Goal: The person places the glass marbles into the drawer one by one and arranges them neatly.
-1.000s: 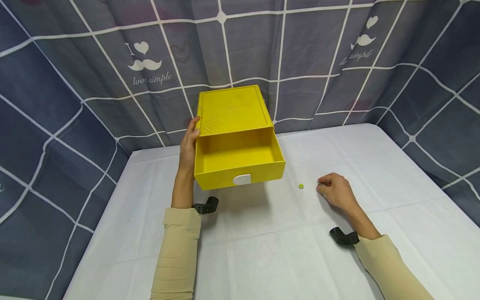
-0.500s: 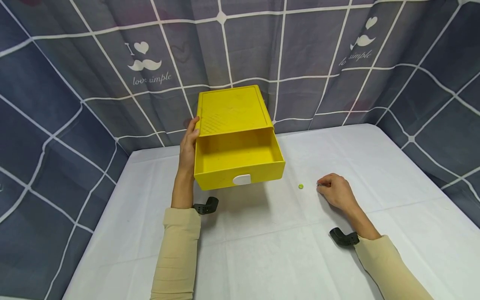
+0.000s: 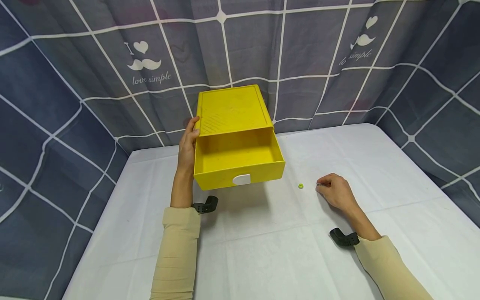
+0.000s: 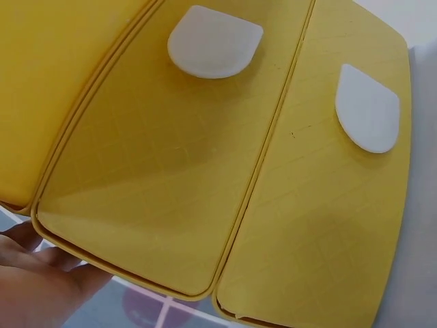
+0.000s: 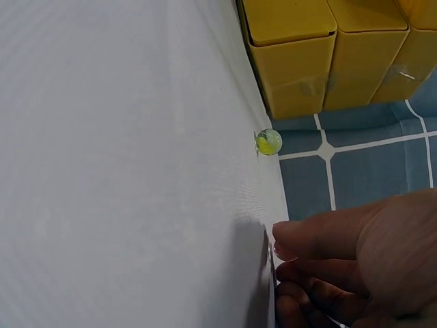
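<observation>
A yellow drawer cabinet stands at the back of the table, its top drawer pulled out. The drawer's front bears a white tab handle. My left hand rests against the cabinet's left side, fingers extended along it. In the left wrist view, that hand lies at the cabinet's edge beside two closed lower drawers. A clear marble with a yellow-green swirl sits on the white cloth. To its right, my right hand pinches a small clear marble, mostly hidden by thumb and fingertips.
A white cloth covers the table. Grey-blue checked curtains hang behind it and at both sides, close to the cabinet's back. Black wrist devices are worn on both arms.
</observation>
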The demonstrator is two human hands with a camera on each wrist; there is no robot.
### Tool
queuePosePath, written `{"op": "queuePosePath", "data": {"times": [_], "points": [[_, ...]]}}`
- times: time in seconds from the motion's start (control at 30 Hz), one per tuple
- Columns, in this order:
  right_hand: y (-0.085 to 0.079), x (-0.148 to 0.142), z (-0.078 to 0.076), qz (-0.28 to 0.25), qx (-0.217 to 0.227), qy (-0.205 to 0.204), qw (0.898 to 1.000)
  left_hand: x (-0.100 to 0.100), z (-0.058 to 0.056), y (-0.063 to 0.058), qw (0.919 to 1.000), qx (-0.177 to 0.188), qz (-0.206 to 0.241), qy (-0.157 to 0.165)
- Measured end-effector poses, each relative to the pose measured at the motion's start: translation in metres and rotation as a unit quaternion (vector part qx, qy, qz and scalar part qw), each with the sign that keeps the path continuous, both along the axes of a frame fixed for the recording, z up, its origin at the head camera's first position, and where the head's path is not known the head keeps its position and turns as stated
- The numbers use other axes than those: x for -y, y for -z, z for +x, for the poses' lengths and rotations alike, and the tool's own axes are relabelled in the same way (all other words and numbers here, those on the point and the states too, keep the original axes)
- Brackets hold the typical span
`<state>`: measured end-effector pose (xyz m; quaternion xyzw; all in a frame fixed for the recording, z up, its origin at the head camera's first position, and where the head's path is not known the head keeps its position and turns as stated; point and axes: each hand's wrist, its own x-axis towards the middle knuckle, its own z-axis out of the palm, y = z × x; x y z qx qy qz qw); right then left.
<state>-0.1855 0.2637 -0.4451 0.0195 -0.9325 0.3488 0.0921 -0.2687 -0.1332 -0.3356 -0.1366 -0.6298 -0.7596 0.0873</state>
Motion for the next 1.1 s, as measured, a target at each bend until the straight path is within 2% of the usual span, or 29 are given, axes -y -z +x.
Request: {"op": "queuePosePath", "data": {"times": [0.33, 0.7, 1.1], "points": [[0.000, 0.000, 0.001, -0.007, 0.001, 0.003, 1.000, 0.003, 0.000, -0.002, 0.9992, 0.021, -0.033, -0.011], [-0.002, 0.000, 0.000, -0.021, 0.021, 0.009, 1.000, 0.005, 0.000, -0.003, 0.9995, 0.022, -0.022, 0.005], [-0.011, 0.003, 0.000, -0.072, -0.010, 0.023, 0.997, 0.007, -0.001, -0.003, 0.9994, 0.022, -0.025, -0.001]]}}
